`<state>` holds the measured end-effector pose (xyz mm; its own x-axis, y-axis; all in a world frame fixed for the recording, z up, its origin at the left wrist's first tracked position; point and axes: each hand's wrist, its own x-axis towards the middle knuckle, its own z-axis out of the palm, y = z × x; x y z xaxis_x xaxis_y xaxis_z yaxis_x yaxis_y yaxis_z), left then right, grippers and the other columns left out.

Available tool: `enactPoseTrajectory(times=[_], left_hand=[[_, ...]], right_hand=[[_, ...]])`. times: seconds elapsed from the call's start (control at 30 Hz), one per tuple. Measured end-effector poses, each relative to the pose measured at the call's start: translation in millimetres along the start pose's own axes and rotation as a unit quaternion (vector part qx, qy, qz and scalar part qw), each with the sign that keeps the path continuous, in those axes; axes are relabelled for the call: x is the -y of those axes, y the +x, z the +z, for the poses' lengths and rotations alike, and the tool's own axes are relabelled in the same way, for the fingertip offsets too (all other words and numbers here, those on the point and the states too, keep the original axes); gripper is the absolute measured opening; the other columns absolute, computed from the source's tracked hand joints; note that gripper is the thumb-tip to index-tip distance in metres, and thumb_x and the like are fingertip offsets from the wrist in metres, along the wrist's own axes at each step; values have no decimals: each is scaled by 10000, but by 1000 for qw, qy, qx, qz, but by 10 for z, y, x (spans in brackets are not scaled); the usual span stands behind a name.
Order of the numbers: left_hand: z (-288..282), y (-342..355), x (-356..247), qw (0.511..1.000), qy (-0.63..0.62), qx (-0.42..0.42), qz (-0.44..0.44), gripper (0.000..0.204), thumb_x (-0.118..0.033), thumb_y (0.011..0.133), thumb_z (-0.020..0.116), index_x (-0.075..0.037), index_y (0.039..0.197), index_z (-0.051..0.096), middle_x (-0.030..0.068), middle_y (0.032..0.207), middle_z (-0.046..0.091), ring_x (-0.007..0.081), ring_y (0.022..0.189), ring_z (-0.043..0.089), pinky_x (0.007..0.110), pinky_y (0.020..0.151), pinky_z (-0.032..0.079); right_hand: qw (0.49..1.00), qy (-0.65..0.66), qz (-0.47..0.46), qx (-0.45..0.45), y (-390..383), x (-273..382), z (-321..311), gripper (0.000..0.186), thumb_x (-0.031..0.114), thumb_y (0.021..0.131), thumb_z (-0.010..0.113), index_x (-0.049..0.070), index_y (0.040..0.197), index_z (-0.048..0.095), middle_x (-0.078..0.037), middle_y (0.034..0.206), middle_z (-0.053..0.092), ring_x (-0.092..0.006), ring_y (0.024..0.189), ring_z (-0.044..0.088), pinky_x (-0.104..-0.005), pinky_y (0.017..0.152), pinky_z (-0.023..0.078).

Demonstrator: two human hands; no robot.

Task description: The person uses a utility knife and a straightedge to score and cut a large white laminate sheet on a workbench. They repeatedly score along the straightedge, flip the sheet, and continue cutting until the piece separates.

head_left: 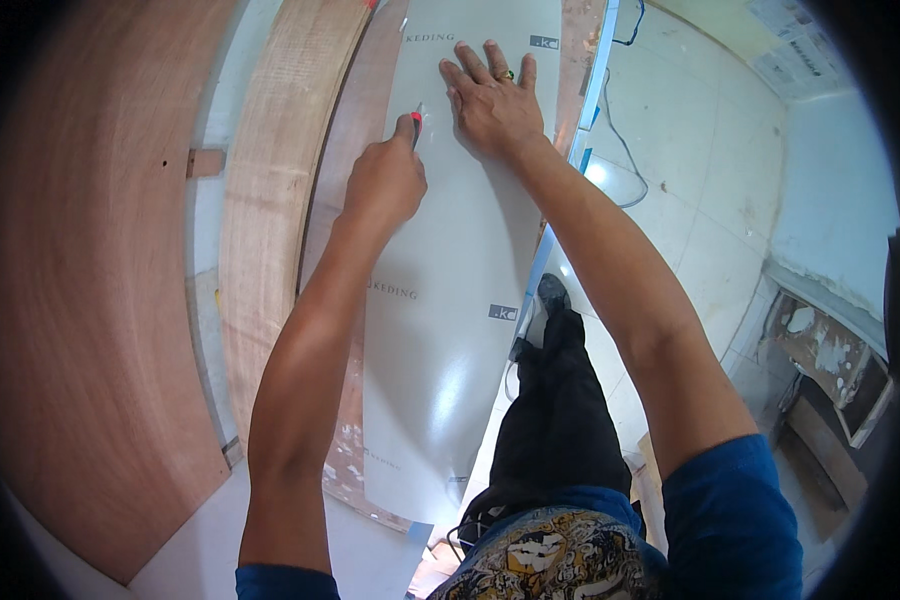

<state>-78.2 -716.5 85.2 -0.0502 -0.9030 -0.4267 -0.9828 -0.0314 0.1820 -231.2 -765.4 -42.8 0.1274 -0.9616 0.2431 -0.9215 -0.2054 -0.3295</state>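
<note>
Your right hand (498,108) lies flat with fingers spread apart, and your left hand (387,180) is curled closed. Beneath both, the reddish wooden worktop (347,460) carries a long pale sheet (440,370), your right palm resting on its upper part. Your left grips a slim tool (417,121) with a red part over that sheet; your right wears a ring (509,75).
</note>
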Motion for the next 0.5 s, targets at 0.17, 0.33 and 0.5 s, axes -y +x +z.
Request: enactPoseTrajectory(times=[0.17, 0.33, 0.5], left_hand=[[200, -146, 225, 995, 32, -78, 62, 510, -84, 1001, 601, 20, 1495, 526, 319, 988, 742, 509, 979, 729, 594, 910, 565], [110, -229, 211, 998, 17, -41, 43, 535, -80, 994, 606, -5, 1517, 523, 338, 1022, 730, 522, 1012, 714, 595, 930, 552], [96, -529, 217, 1000, -16, 0, -27, 545, -91, 998, 622, -29, 1533, 542, 366, 1115, 714, 530, 1094, 693, 571, 988, 541]], right_hand=[[1000, 2, 8, -23, 90, -13, -38, 496, 317, 1118, 444, 260, 1602, 537, -41, 1753, 383, -362, 1646, 263, -763, 1285, 68], [999, 4, 9, -32, -24, 31, 66, 484, 315, 1113, 458, 258, 1582, 561, -55, 1743, 400, -375, 1640, 275, -781, 1270, 89], [999, 4, 1, -33, 49, 56, -11, 475, 310, 1110, 462, 250, 1567, 577, -69, 1731, 417, -402, 1630, 288, -807, 1248, 108]])
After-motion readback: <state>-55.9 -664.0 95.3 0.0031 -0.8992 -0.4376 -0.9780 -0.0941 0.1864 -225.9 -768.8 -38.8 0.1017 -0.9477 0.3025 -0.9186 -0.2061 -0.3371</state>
